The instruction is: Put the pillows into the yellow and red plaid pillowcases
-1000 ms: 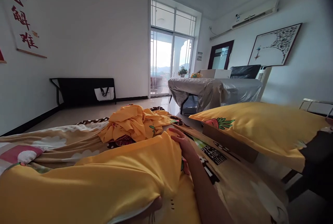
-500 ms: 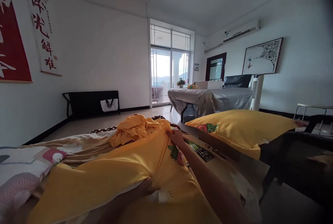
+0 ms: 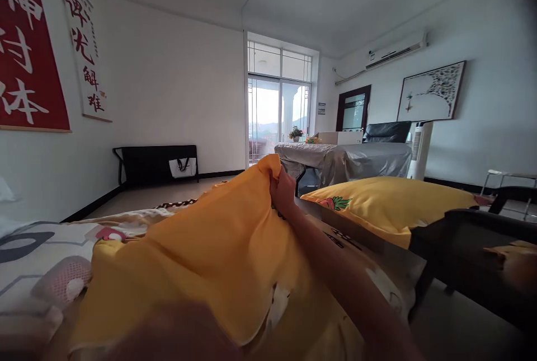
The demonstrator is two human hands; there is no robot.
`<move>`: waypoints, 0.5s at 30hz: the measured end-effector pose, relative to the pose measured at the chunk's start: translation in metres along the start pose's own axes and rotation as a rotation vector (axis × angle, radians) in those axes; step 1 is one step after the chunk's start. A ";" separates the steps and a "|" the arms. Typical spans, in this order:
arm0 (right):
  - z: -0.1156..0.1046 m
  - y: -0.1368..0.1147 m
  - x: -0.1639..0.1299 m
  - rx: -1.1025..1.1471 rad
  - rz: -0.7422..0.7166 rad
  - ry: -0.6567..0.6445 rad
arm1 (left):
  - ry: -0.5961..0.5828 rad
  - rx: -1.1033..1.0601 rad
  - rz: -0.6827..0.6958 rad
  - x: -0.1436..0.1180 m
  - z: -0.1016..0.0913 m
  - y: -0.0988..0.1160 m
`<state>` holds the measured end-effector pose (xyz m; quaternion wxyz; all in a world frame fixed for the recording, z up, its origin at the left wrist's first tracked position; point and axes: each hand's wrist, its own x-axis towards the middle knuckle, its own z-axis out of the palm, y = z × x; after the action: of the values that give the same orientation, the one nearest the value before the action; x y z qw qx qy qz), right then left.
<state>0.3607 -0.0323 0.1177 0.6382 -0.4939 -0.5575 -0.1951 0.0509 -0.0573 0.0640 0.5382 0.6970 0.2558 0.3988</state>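
Left hand (image 3: 176, 330) blurred, maybe under yellow pillowcase (image 3: 218, 249); bottom edge cuts it.

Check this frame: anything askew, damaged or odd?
Nothing is damaged or spilled. The right hand grips the far end of a yellow pillowcase, lifted and rumpled. The left hand is a blur at the bottom edge.

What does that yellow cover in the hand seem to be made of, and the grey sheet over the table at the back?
The yellow cover looks like soft matte woven cloth: it folds and drapes loosely where the right hand pinches its corner. The grey sheet looks like thin plastic or coated fabric, going by its dull sheen and stiff crinkles.
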 end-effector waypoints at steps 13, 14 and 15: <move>-0.042 -0.024 0.038 -0.141 -0.021 -0.184 | 0.465 1.099 0.006 -0.013 -0.040 0.011; -0.045 -0.020 0.043 -0.118 0.028 -0.224 | 0.475 1.158 0.040 -0.013 -0.039 0.017; -0.048 -0.016 0.048 -0.098 0.060 -0.248 | 0.469 1.213 0.071 -0.012 -0.037 0.027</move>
<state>0.3874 -0.0651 0.1730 0.5451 -0.5610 -0.6070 -0.1405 0.0113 -0.0540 0.0905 -0.0343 0.7795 0.5232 0.3429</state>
